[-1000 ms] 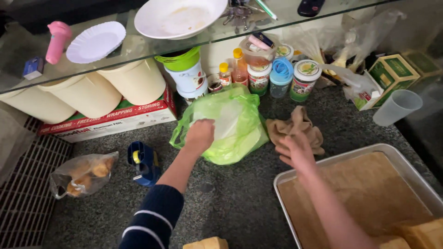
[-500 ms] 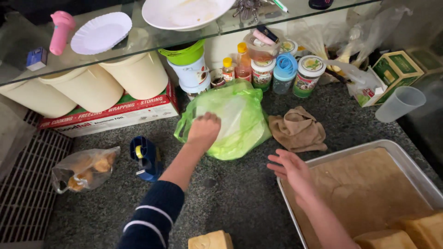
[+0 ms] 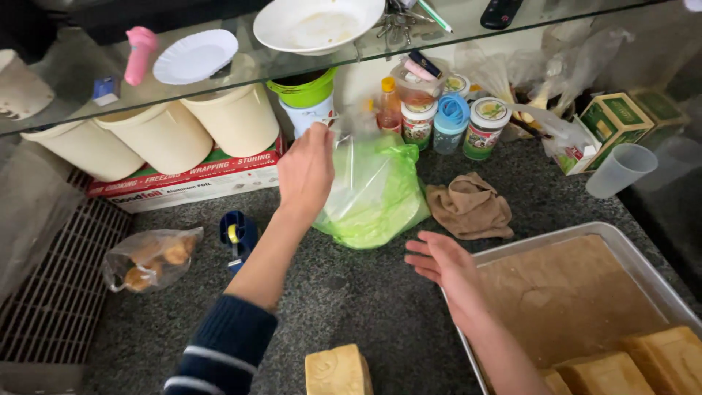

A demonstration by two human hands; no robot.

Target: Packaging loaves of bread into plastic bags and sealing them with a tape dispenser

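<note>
While the right hand (image 3: 446,265) hung open, fingers spread, just above the near-left rim of the metal tray (image 3: 662,278), having drawn back from the brown cloth (image 3: 469,208) where it had rested a second before, the left hand (image 3: 307,170) had changed too; earlier it pressed flat on the green bag (image 3: 376,197), now it was lifted and pinched shut on a clear plastic bag (image 3: 360,164) drawn up off that pile; so one bag appeared to have been separated; it hung directly under the left fingers, well apart from the right hand; beyond stood jars (image 3: 484,126) against the wall.
</note>
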